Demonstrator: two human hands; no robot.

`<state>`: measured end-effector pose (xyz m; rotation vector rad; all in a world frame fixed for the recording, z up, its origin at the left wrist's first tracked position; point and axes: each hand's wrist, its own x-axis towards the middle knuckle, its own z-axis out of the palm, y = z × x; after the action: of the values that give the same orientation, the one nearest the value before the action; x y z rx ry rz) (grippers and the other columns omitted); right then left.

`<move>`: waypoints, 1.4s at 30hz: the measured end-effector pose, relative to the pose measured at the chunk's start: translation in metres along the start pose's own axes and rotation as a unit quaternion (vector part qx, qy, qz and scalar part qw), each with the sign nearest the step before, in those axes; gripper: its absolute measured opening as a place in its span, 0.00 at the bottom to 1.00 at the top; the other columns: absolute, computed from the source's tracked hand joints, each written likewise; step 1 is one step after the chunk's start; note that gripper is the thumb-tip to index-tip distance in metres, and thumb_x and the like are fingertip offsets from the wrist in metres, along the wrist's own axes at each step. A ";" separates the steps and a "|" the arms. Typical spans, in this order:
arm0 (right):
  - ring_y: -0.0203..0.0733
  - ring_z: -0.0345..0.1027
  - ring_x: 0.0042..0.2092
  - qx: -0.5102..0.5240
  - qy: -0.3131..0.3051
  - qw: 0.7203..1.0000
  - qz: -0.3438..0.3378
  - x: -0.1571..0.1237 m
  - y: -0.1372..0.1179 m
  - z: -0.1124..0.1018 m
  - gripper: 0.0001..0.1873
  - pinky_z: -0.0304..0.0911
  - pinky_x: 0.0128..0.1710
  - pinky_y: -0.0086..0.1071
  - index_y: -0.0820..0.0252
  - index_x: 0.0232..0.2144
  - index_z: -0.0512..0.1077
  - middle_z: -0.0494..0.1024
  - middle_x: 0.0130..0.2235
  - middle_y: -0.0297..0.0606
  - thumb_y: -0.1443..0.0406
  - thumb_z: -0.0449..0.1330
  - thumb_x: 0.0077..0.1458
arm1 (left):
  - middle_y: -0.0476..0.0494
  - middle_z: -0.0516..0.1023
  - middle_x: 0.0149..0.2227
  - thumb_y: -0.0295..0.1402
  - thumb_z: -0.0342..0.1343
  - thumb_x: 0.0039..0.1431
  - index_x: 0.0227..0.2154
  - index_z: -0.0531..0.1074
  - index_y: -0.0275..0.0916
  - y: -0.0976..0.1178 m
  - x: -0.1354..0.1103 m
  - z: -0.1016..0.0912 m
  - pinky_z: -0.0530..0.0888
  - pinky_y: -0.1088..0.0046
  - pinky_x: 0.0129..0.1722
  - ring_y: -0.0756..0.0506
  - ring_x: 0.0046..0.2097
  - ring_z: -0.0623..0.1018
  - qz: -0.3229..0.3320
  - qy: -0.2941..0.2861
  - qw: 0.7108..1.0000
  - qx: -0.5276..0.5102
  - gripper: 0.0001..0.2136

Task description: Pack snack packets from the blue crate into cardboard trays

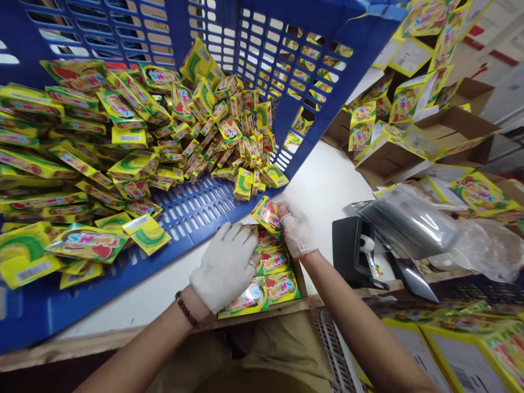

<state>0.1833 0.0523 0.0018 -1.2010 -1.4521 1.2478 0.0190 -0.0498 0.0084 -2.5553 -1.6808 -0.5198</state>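
Note:
Both my hands wear white knit gloves. My left hand lies curled over a row of yellow candy packets packed in a small open box at the table's near edge, pressing them together. My right hand pinches one yellow packet at the far end of that row, just below the lip of a tilted blue plastic crate. The crate holds a big heap of the same yellow packets, small and large.
A black tape dispenser stands right of my right hand, beside a stack of clear plastic bags. Open cardboard and yellow printed cartons pile up at the back right. More yellow cartons sit at the lower right.

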 end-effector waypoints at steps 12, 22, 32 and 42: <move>0.40 0.63 0.34 -0.190 -0.072 0.975 -0.093 0.001 0.002 0.016 0.10 0.60 0.37 0.34 0.57 0.22 0.65 0.67 0.28 0.33 0.62 0.56 0.54 | 0.36 0.77 0.42 0.28 0.53 0.61 0.39 0.72 0.36 -0.007 -0.036 0.021 0.75 0.63 0.47 0.41 0.46 0.76 -0.059 0.229 0.966 -0.102 0.05; 0.48 0.66 0.50 -0.369 -0.216 0.888 -0.168 0.010 0.001 0.047 0.07 0.54 0.56 0.48 0.56 0.36 0.73 0.76 0.39 0.38 0.68 0.57 0.56 | 0.30 0.60 0.66 0.30 0.51 0.64 0.56 0.67 0.36 -0.006 -0.038 0.031 0.65 0.57 0.64 0.38 0.67 0.62 -0.150 0.220 0.947 -0.179 0.18; 0.48 0.72 0.47 -0.127 -0.029 0.991 0.036 -0.042 0.005 0.023 0.21 0.69 0.49 0.43 0.62 0.51 0.68 0.77 0.45 0.45 0.59 0.52 0.58 | 0.39 0.59 0.68 0.51 0.46 0.64 0.66 0.55 0.42 -0.018 -0.043 0.053 0.65 0.53 0.64 0.37 0.65 0.65 -0.408 0.177 0.706 -0.551 0.32; 0.49 0.63 0.62 -0.086 -0.026 0.991 0.103 -0.056 0.013 0.021 0.31 0.58 0.63 0.45 0.63 0.63 0.59 0.68 0.62 0.48 0.56 0.50 0.62 | 0.44 0.63 0.66 0.43 0.53 0.62 0.59 0.67 0.43 -0.017 -0.023 0.044 0.64 0.58 0.65 0.40 0.66 0.64 -0.391 0.158 0.766 -0.485 0.24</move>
<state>0.1742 -0.0062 -0.0146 -1.4740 -1.5286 1.3213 0.0073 -0.0534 -0.0427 -1.6759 -2.7246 -2.2087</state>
